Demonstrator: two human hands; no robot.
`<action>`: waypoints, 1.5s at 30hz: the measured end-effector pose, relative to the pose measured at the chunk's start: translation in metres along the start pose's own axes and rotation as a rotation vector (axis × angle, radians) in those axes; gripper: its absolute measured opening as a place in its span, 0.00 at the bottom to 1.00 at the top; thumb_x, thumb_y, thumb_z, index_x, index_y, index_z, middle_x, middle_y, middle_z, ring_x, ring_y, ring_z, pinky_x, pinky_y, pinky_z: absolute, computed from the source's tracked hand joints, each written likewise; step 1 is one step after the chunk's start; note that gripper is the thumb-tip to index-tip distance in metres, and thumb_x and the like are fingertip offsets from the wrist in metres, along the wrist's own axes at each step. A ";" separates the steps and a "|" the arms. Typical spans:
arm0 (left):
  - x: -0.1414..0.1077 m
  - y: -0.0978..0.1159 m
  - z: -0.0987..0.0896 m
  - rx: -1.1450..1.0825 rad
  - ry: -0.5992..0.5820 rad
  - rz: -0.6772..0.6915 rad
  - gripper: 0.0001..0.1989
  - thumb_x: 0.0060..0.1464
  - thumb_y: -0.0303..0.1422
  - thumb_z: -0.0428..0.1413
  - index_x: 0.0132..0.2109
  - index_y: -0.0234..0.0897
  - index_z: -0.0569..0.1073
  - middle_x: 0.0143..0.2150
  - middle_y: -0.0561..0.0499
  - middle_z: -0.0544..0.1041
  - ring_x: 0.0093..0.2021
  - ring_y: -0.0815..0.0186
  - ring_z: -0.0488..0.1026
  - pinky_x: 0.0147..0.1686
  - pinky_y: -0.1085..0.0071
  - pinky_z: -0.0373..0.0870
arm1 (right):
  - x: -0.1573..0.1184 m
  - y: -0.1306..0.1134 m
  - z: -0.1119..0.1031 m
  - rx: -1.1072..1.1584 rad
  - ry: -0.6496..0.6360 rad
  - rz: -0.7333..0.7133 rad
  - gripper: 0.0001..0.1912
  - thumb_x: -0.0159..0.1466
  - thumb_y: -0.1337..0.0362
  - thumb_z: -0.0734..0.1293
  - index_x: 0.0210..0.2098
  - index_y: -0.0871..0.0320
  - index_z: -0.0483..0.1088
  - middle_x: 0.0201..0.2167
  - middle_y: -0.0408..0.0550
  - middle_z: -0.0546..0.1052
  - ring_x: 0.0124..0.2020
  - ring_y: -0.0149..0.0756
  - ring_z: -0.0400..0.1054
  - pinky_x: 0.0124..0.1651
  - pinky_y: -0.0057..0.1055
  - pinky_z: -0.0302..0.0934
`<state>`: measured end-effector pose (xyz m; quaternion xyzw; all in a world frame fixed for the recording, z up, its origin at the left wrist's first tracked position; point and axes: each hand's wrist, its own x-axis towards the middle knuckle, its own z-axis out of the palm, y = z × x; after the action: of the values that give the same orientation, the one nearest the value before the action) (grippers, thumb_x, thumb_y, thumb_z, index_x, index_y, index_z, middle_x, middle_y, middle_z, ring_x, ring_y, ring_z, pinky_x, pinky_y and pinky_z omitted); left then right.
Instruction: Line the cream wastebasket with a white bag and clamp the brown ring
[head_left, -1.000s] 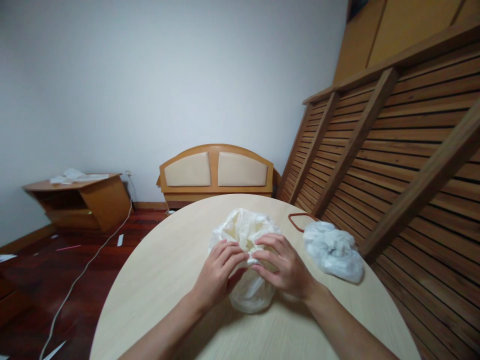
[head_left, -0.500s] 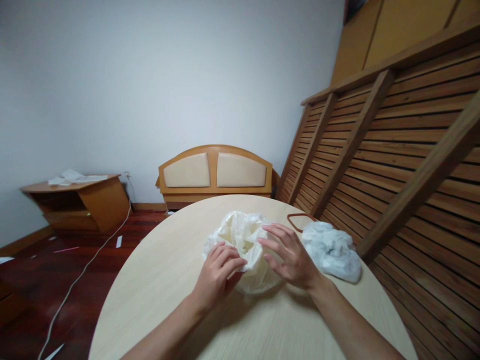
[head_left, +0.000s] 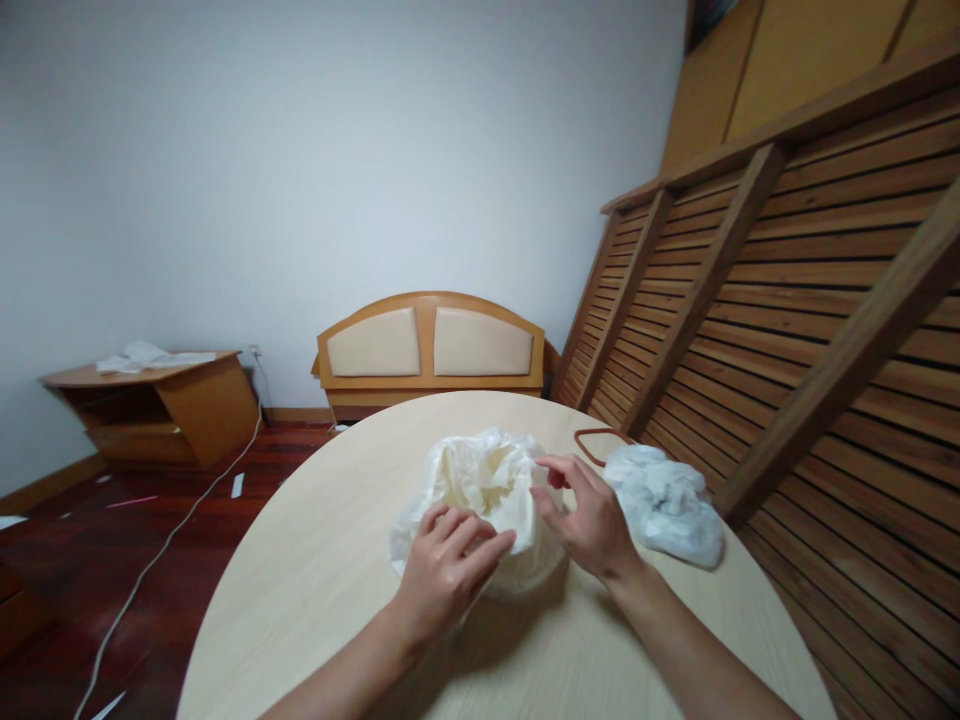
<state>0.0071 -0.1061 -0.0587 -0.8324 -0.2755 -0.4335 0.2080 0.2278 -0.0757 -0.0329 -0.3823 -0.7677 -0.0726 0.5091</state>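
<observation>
The round, wood-look worktop [head_left: 322, 560] is pale beige — faintly grained — under a creamy-white crinkled plastic bag [head_left: 469, 475], a bluish-white crumpled plastic bag [head_left: 664, 505] and a thin reddish-brown loop [head_left: 600, 431]; the brown slatted wooden panel [head_left: 825, 300] is dark-striped.

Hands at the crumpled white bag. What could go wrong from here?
1. The soft, crumpled bag could fold inward between left hand and right hand.
2. It looks thin and might tear if tugged.
3. The second white bag lies near the edge of the table; a wide right-hand sweep could knock it off.
</observation>
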 end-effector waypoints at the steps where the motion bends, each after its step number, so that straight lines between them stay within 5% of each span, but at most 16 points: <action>1: 0.000 0.002 0.001 0.023 -0.010 0.014 0.09 0.66 0.29 0.53 0.49 0.42 0.76 0.35 0.53 0.80 0.37 0.64 0.72 0.44 0.64 0.60 | 0.000 -0.005 0.002 0.041 -0.020 0.101 0.15 0.66 0.58 0.67 0.50 0.56 0.69 0.28 0.43 0.73 0.30 0.36 0.71 0.37 0.33 0.68; 4: 0.000 0.012 0.004 0.061 -0.045 0.043 0.09 0.65 0.29 0.55 0.50 0.41 0.75 0.36 0.54 0.81 0.38 0.64 0.73 0.44 0.63 0.60 | 0.000 -0.016 0.008 0.164 -0.082 0.312 0.22 0.64 0.57 0.68 0.55 0.58 0.64 0.23 0.36 0.69 0.23 0.32 0.67 0.30 0.28 0.65; 7: 0.003 0.024 0.001 0.012 -0.072 0.009 0.11 0.61 0.37 0.58 0.50 0.40 0.75 0.41 0.51 0.81 0.43 0.60 0.74 0.46 0.60 0.61 | -0.002 -0.017 0.014 0.204 -0.098 0.384 0.20 0.65 0.60 0.65 0.55 0.59 0.65 0.21 0.35 0.67 0.21 0.31 0.65 0.27 0.26 0.62; 11: 0.015 0.027 -0.018 -0.077 -0.025 -0.069 0.10 0.59 0.34 0.57 0.48 0.40 0.74 0.46 0.48 0.81 0.45 0.59 0.75 0.45 0.60 0.66 | -0.003 -0.015 0.016 0.184 -0.126 0.364 0.17 0.64 0.63 0.64 0.52 0.59 0.69 0.22 0.36 0.67 0.21 0.30 0.66 0.26 0.26 0.61; 14: 0.025 0.011 -0.032 -0.027 0.073 -0.167 0.15 0.61 0.27 0.55 0.55 0.41 0.72 0.50 0.46 0.79 0.48 0.59 0.75 0.47 0.62 0.69 | -0.004 -0.018 0.013 0.127 -0.148 0.311 0.17 0.63 0.65 0.64 0.52 0.58 0.70 0.23 0.37 0.69 0.21 0.31 0.67 0.26 0.26 0.62; 17: 0.033 -0.009 -0.036 0.028 0.045 -0.229 0.21 0.62 0.31 0.58 0.61 0.45 0.69 0.57 0.44 0.76 0.52 0.56 0.74 0.50 0.59 0.71 | -0.004 -0.025 0.010 0.057 -0.160 0.225 0.17 0.62 0.67 0.64 0.52 0.56 0.71 0.23 0.38 0.71 0.22 0.31 0.68 0.28 0.27 0.63; 24: 0.032 -0.027 -0.029 0.049 -0.123 -0.359 0.06 0.61 0.31 0.59 0.44 0.44 0.80 0.39 0.51 0.82 0.37 0.61 0.78 0.38 0.65 0.72 | -0.003 -0.031 0.006 -0.023 -0.194 0.066 0.19 0.63 0.68 0.64 0.53 0.55 0.71 0.24 0.40 0.73 0.24 0.33 0.71 0.31 0.27 0.63; 32: 0.030 -0.035 -0.040 0.095 -0.237 -0.578 0.04 0.59 0.29 0.58 0.38 0.42 0.77 0.38 0.52 0.82 0.38 0.60 0.79 0.35 0.67 0.71 | -0.001 -0.025 0.005 0.001 -0.241 0.145 0.23 0.62 0.68 0.64 0.57 0.57 0.70 0.27 0.42 0.75 0.28 0.36 0.72 0.36 0.32 0.67; 36: 0.027 -0.036 -0.037 0.116 -0.199 -0.523 0.05 0.59 0.29 0.58 0.41 0.41 0.77 0.40 0.50 0.82 0.40 0.57 0.78 0.38 0.63 0.74 | 0.001 -0.025 0.005 0.008 -0.262 0.106 0.25 0.62 0.68 0.63 0.59 0.58 0.70 0.29 0.44 0.77 0.31 0.38 0.73 0.41 0.36 0.68; 41: 0.032 -0.028 -0.030 0.045 -0.126 -0.231 0.21 0.60 0.30 0.59 0.60 0.43 0.71 0.53 0.45 0.78 0.49 0.57 0.76 0.46 0.60 0.76 | 0.000 -0.029 0.008 0.032 -0.268 -0.002 0.29 0.62 0.72 0.62 0.62 0.55 0.66 0.34 0.47 0.79 0.34 0.38 0.74 0.43 0.38 0.69; 45: 0.035 -0.023 -0.029 0.030 -0.142 -0.190 0.13 0.63 0.29 0.57 0.54 0.45 0.76 0.45 0.49 0.81 0.41 0.63 0.78 0.39 0.67 0.76 | -0.003 -0.033 0.010 0.052 -0.278 -0.036 0.31 0.60 0.74 0.63 0.63 0.56 0.64 0.32 0.45 0.77 0.33 0.38 0.72 0.43 0.39 0.68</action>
<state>-0.0084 -0.0955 -0.0116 -0.8281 -0.3734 -0.3870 0.1582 0.1998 -0.0953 -0.0308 -0.3616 -0.8391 -0.0080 0.4064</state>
